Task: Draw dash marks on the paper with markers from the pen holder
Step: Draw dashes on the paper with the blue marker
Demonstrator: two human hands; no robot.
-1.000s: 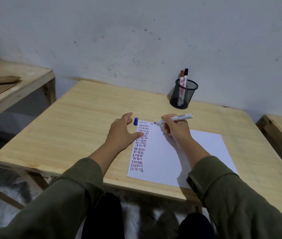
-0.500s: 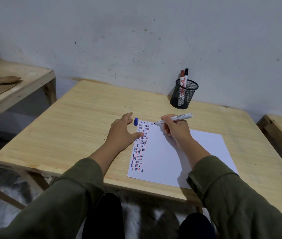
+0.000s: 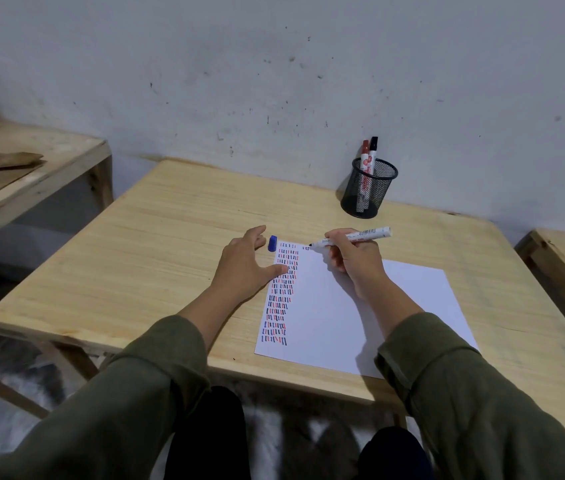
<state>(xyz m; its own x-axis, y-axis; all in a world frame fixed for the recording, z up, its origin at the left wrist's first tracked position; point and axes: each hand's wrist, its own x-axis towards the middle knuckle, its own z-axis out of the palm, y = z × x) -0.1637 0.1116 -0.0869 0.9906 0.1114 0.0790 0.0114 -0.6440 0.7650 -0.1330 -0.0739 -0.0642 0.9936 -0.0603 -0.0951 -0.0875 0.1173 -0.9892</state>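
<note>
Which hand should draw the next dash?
The right hand. It already grips the marker with the tip at the top of the paper, beside the dashes. The left hand lies flat, thumb on the paper's edge, steadying it.

Left hand (image 3: pixel 244 266) flat, fingers spread, thumb on paper (image 3: pixel 343 306) edge. Right hand (image 3: pixel 352 259) curled in writing grip at paper's far edge.

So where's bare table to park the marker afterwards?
Bare table left of the left hand, and between the paper and the pen holder. Crowded around the blue cap and right hand.
</note>
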